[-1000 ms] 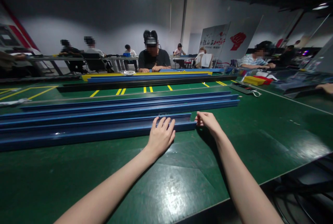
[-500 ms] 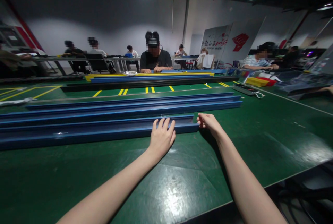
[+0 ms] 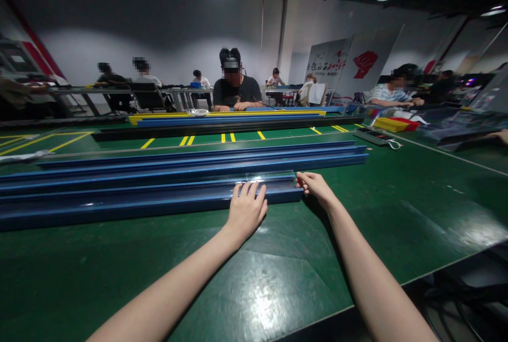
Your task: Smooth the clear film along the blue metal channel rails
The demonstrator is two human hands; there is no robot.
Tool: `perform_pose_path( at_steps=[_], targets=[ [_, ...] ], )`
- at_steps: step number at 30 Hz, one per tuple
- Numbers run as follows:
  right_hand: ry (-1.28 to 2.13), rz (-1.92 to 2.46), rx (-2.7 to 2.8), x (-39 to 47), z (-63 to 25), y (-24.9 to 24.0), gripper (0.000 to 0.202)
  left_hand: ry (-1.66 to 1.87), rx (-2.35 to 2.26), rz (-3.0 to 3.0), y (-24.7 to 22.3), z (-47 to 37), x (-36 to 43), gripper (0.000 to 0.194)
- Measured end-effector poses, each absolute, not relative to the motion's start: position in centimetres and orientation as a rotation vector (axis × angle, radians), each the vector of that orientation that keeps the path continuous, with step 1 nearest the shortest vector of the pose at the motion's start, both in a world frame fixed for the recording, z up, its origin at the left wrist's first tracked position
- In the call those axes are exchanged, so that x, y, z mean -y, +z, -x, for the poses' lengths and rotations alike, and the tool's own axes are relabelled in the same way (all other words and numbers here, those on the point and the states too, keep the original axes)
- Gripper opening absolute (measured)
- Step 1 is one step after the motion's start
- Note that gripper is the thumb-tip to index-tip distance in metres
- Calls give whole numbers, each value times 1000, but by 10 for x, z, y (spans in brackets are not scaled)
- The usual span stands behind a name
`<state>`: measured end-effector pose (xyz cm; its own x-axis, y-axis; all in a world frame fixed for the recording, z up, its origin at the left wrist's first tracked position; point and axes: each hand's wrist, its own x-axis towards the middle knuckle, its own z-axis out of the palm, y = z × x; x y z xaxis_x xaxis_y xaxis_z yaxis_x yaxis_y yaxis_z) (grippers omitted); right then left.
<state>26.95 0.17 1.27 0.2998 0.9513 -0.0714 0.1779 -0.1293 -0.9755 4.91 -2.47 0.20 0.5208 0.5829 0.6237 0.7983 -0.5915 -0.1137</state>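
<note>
A long blue channel rail (image 3: 159, 206) lies on the green table nearest me, its hollow side facing up. My left hand (image 3: 246, 207) rests palm down near its right end, fingers spread over the rail. At that end my right hand (image 3: 315, 186) is closed in a pinch. A thin clear film (image 3: 273, 176) shows along the far edge of the rail and runs up to those fingertips. Exactly where the pinch meets the film is hard to make out. More blue rails (image 3: 254, 160) lie just behind, parallel to the near one.
Farther back are black rails (image 3: 222, 127), yellow rails (image 3: 278, 113) and a grey device (image 3: 375, 136) with a cable. A yellow tray (image 3: 391, 124) stands at right. Opposite sits a person (image 3: 238, 88); other people work beyond. The table's front edge (image 3: 317, 323) slopes up rightward.
My right hand has shifted slightly left against the rail's end. Clear film now shows raised along the rail's far edge. My left hand has stayed in place.
</note>
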Motion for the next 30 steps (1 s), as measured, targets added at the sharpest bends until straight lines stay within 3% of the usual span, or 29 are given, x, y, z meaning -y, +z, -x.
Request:
perform_pose_path(
  at_steps=[30],
  targets=[
    [911,1540,1162,-3,-272,10,34,-695,1122,2410,4,-49,24,29]
  ],
)
